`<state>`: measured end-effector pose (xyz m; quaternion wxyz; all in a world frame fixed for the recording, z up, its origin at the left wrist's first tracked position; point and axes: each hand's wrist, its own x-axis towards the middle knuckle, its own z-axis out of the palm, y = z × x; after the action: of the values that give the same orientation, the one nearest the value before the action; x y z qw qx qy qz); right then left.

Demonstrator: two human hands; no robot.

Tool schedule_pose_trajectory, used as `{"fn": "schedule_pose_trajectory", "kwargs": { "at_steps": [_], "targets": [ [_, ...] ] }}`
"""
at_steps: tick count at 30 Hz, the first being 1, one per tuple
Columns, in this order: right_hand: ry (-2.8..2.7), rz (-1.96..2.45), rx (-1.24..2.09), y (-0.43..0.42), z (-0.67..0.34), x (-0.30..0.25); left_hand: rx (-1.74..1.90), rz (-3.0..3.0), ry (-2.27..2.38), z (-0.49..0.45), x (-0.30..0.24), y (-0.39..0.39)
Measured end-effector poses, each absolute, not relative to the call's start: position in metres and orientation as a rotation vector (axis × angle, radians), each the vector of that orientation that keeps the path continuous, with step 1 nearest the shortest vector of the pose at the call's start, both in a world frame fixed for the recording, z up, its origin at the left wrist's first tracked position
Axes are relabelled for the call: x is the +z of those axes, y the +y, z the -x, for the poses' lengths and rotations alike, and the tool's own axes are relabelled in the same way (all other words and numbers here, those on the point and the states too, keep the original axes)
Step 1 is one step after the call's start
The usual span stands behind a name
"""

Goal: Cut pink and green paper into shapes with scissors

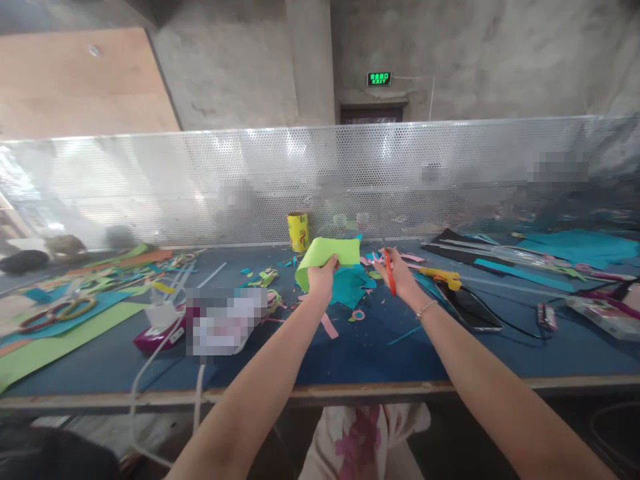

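Note:
My left hand [326,272] is closed on a light green sheet [333,250], which curls round at its left end. To the right, my right hand [397,272] grips a pair of scissors with red-orange handles [389,272]; the blades point up and away from me. Whether the blades are apart is hard to make out. A gap lies between the scissors and the green sheet. Below the sheet, teal pieces [347,288] and a pink strip [329,326] lie on the blue table [345,363], among small scraps.
A yellow cylindrical container [299,232] stands behind my left hand. On the right are a yellow glue gun [443,277], a phone [470,307] and teal sheets [583,248]. On the left lie scissors [57,316], green sheets [65,340] and a purple device with a white cord [160,335].

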<state>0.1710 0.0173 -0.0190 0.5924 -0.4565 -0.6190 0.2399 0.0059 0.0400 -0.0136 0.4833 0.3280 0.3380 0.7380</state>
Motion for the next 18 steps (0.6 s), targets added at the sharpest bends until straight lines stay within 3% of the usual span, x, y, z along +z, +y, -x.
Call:
{"fn": "schedule_pose_trajectory", "kwargs": {
  "at_steps": [8, 18],
  "targets": [
    [-1.673, 1.031, 0.651, 0.011, -0.164, -0.033, 1.937, -0.501, 0.636, 0.006, 0.0, 0.044],
    [-1.844, 0.922, 0.73, 0.0, -0.153, -0.037, 1.842, -0.509, 0.543, 0.007, 0.005, 0.037]
  ]
}}
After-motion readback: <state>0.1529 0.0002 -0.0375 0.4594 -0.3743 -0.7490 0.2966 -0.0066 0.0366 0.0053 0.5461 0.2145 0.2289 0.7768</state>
